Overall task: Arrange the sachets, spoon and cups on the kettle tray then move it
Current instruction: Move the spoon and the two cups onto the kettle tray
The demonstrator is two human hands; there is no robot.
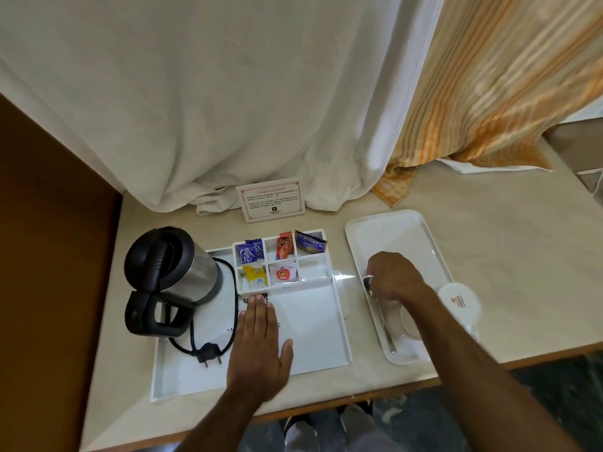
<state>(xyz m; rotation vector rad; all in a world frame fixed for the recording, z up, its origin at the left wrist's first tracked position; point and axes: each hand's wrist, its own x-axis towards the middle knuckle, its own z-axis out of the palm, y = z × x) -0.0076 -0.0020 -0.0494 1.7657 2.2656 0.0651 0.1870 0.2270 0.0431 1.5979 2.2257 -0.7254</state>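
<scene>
The white kettle tray (313,324) holds a steel and black kettle (173,272) at its left. Sachets stand in its divided box: purple (249,252), red (284,246), blue tea (310,243), yellow (256,276) and white sugar (283,274). My left hand (257,340) lies flat and open on the tray floor. To the right is a second white tray (391,233) with a metal spoon (386,331). My right hand (394,277) curls down on the spoon near its bowl. A white cup (460,303) stands at that tray's right edge. Another round cup (408,321) is partly hidden under my forearm.
The kettle's black cord and plug (208,352) lie on the tray floor beside my left hand. A printed card (270,199) stands behind the tray against a white curtain (212,109). An orange striped curtain (489,93) hangs at the back right. The table's front edge (326,406) runs close below both trays.
</scene>
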